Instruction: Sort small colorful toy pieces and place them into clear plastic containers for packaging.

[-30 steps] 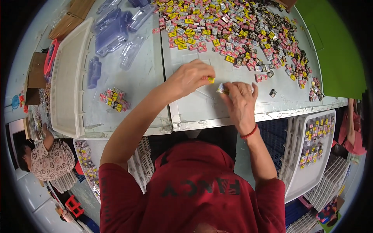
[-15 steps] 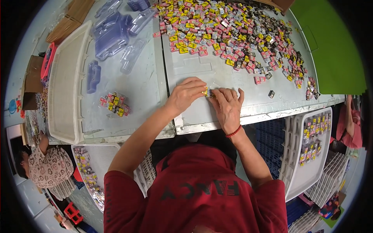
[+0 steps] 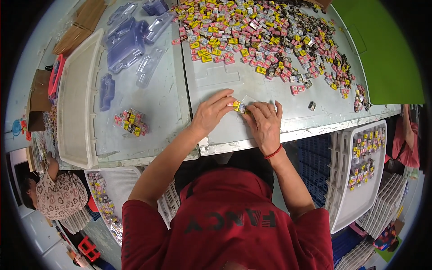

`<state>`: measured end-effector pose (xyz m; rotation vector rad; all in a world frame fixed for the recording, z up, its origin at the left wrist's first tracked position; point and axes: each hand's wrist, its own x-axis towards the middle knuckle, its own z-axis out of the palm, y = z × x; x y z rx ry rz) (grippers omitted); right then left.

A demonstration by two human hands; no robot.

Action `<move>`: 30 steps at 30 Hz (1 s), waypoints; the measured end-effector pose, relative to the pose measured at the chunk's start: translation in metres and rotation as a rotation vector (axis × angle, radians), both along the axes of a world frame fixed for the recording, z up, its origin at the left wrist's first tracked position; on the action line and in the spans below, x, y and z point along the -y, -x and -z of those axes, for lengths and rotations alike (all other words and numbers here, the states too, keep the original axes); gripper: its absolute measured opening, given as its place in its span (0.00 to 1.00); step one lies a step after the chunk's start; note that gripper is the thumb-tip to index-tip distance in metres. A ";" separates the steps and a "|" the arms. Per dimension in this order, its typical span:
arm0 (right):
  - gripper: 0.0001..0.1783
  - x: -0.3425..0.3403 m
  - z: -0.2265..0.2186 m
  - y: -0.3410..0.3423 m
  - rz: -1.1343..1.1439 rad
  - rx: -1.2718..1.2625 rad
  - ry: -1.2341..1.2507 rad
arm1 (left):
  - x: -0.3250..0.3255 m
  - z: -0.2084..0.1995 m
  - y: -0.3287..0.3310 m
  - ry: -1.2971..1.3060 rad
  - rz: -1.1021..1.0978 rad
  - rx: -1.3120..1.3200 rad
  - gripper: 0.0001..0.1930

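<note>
My left hand (image 3: 211,113) is closed at the table's near edge, its fingertips pinching a small yellow-and-pink box (image 3: 236,105). Close beside it, the bent fingers of my right hand (image 3: 265,120) press on small dark and yellow pieces and the edge of a clear plastic blister (image 3: 248,100). The fingers partly cover these pieces, so I cannot tell how many there are. A finished-looking cluster of the same little boxes in clear plastic (image 3: 130,122) lies to the left. Beyond my hands rests an empty clear blister (image 3: 217,74).
A big heap of tiny pink, yellow and black boxes (image 3: 252,33) covers the far table. Purple-tinted blisters (image 3: 123,47) and a white tray (image 3: 76,103) lie left. Filled trays (image 3: 360,193) stand below the edge. A green panel (image 3: 382,58) is at right; people work at both sides.
The view has shifted slightly. My left fingertips have drawn back a little from the right hand, and more of the small boxes shows between them.
</note>
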<state>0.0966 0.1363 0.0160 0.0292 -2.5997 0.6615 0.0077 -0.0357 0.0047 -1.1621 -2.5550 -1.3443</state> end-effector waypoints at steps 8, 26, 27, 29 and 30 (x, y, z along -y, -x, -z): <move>0.12 -0.002 0.000 -0.006 0.029 -0.006 -0.060 | 0.001 0.004 0.000 0.021 0.037 -0.277 0.11; 0.13 -0.007 0.004 -0.016 0.061 -0.045 -0.043 | -0.001 -0.007 -0.022 0.182 0.085 -0.340 0.22; 0.13 -0.006 0.004 -0.016 0.063 -0.039 -0.046 | -0.004 -0.011 -0.022 0.194 0.107 -0.343 0.27; 0.14 -0.006 0.004 -0.015 0.069 -0.036 -0.064 | -0.010 -0.017 -0.017 0.347 0.243 -0.335 0.36; 0.15 -0.006 0.003 -0.014 0.058 -0.029 -0.073 | -0.013 -0.018 -0.016 0.342 0.251 -0.341 0.36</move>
